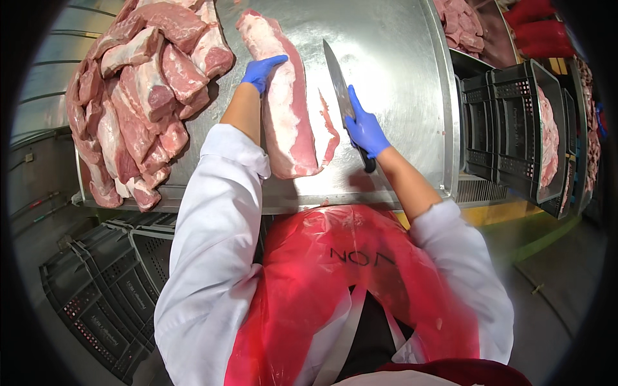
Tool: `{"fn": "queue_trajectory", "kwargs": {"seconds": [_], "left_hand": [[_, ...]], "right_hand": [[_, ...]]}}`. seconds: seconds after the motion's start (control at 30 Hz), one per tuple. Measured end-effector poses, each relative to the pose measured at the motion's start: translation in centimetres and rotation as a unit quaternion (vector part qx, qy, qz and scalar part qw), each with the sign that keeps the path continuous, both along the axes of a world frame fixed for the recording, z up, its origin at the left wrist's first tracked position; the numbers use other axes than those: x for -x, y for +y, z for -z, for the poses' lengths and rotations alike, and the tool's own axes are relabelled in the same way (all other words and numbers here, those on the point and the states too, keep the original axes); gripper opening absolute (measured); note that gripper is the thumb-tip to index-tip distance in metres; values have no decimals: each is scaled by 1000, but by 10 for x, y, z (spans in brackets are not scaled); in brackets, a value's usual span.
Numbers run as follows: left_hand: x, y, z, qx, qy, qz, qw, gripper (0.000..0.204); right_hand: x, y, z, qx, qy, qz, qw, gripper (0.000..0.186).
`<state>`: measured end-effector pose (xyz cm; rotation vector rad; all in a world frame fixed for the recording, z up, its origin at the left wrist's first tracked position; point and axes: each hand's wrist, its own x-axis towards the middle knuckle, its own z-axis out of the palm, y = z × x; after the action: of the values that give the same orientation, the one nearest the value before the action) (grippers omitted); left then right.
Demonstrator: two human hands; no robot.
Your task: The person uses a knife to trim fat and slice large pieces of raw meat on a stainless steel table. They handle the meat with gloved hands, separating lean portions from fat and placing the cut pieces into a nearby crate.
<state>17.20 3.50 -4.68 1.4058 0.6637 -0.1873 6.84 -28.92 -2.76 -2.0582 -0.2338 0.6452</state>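
A long pork loin [283, 122], pale with fat on its left and pink along its right side, lies lengthwise on the steel table [405, 71]. Gloved in blue, my left hand [262, 72] grips its left edge near the far part, fingers reaching over the top. To the right, my right hand [367, 130] is closed round the dark handle of a long knife [338, 80]. The blade points away from me, apart from the meat. Between loin and knife lies a thin strip of trimmed meat [331, 140], its near end by the loin.
A large heap of pork pieces [145, 90] covers the table's left side. Dark crates [512, 122] holding meat stand beyond the right edge, with more dark crates [106, 296] low at the left. Another meat pile [460, 26] sits at the far right.
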Motion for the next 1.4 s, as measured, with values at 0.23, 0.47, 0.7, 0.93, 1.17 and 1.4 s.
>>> {"fn": "queue_trajectory", "kwargs": {"seconds": [0.23, 0.47, 0.7, 0.93, 1.17, 1.4], "left_hand": [[-22, -81, -35, -521, 39, 65, 850, 100], [-19, -102, -42, -605, 28, 68, 793, 76], [-23, -109, -36, -575, 22, 43, 817, 82], [-60, 5, 34, -351, -1, 20, 936, 109], [-57, 24, 34, -389, -11, 26, 921, 101], [38, -30, 20, -582, -61, 70, 808, 80]], "right_hand": [[-79, 23, 32, 73, -96, 7, 993, 78], [-164, 87, -12, 68, 12, -16, 997, 78], [-128, 103, -15, 122, -16, 18, 992, 78], [88, 27, -30, 27, -45, -86, 995, 89], [126, -46, -93, 107, 27, -177, 978, 80], [-5, 59, -43, -3, 57, 9, 998, 72]]}}
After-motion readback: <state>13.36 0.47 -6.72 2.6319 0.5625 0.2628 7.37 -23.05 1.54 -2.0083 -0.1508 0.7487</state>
